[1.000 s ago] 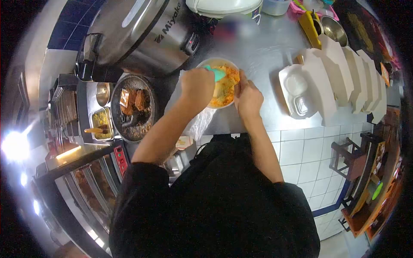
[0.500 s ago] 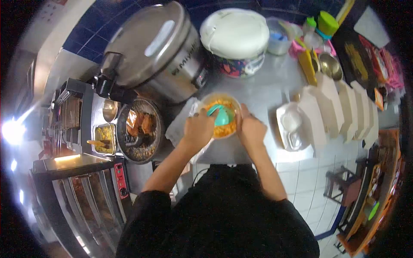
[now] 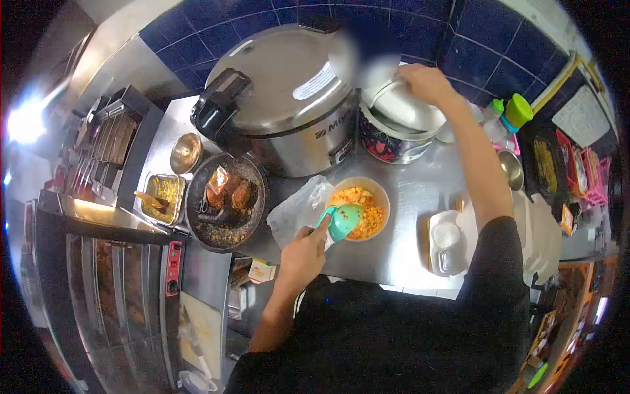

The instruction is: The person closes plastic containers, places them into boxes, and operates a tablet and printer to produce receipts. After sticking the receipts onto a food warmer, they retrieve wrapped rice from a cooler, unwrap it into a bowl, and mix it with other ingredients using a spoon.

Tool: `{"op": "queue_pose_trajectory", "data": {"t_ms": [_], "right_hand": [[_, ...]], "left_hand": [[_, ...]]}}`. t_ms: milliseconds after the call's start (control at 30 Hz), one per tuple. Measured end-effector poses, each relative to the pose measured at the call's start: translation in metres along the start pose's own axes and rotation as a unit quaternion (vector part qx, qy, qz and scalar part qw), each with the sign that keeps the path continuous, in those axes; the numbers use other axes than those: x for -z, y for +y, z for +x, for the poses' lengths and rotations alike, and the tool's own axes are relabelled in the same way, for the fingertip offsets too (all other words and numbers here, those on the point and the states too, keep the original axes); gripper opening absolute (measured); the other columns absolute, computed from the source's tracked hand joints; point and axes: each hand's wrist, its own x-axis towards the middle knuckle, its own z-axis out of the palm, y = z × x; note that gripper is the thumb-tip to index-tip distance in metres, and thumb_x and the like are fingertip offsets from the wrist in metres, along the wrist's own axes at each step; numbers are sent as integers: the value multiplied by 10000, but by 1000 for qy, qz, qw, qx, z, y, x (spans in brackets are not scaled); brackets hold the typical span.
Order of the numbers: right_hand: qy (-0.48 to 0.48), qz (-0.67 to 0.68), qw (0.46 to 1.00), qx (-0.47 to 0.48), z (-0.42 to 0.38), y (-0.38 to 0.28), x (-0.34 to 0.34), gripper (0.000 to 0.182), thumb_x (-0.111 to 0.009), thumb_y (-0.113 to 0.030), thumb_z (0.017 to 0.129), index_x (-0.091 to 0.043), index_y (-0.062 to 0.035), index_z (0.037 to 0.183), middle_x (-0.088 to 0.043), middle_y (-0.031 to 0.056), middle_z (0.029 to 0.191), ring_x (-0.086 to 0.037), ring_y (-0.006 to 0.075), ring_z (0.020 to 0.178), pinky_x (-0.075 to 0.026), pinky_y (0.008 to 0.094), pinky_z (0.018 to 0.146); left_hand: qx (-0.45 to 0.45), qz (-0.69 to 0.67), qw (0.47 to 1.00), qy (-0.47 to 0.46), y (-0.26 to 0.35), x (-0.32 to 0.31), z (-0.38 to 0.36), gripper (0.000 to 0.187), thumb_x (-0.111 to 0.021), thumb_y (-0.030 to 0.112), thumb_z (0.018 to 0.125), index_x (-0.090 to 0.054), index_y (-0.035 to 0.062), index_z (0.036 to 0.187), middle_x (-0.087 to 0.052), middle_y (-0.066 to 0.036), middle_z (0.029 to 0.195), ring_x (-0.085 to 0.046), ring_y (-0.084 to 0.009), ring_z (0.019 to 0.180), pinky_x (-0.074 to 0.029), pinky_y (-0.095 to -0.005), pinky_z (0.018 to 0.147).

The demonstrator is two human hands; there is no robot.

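Note:
My left hand [image 3: 303,257] is closed around the handle of a teal rice scoop [image 3: 346,223]. The scoop's head rests against the orange and yellow rice-like food [image 3: 367,211] in a round pale bowl [image 3: 387,205]. Farther back, my right hand [image 3: 423,84] grips the top edge of a pale, shiny lid [image 3: 413,110]. That lid is tilted up over a pot with a dark floral side [image 3: 387,141]; the pot's contents are hidden. Crumpled clear plastic [image 3: 295,209] lies left of the bowl.
A large steel cooker [image 3: 282,92] stands behind the bowl. Leftward are a dark round pan [image 3: 226,243] with fried-looking pieces and a tray [image 3: 161,200] of yellow food. Takeaway boxes [image 3: 446,243] stand on the right. Blue tiles [image 3: 420,33] border the counter.
My right hand has left the bowl and reached back to the pot, raising its lid. My left hand keeps the scoop, now lower and at the bowl's front-left side. The view has shifted.

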Motion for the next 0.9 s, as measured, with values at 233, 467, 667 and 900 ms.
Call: {"op": "queue_pose_trajectory", "data": {"t_ms": [233,467,667,900], "right_hand": [[165,466,865,-87,-15,160,14,379,-612,-37,884,-606,-13,1262,-668,82,1175,-605,161,1046,-477,309,935],[249,570,676,-395,-61,300,-29,304,-614,-174,880,-654,-6,1130,-695,96,995,-647,207,842,-533,358,792],[590,157,732,-304,-95,66,29,416,-585,-381,925,-653,-3,1085,-698,126,973,-661,230,879,-501,342,833],[-71,279,891,-351,-173,-194,-16,504,-494,-517,949,-589,-81,1183,-691,233,861,-678,427,806,-516,534,727]], "left_hand": [[-9,-48,999,6,-16,-10,1,466,-496,146,926,-475,161,1392,-631,-278,954,-620,-469,852,-478,-538,781],[39,-84,995,22,3,-17,7,411,-534,127,900,-414,-34,1259,-629,-320,816,-601,-522,805,-448,-596,742],[42,58,997,25,21,-26,40,327,-507,174,920,-483,-37,1168,-654,-273,826,-643,-468,774,-503,-555,707],[24,170,983,-68,27,-87,110,282,-424,131,948,-537,-28,1152,-680,-241,913,-680,-417,857,-532,-514,728]]}}
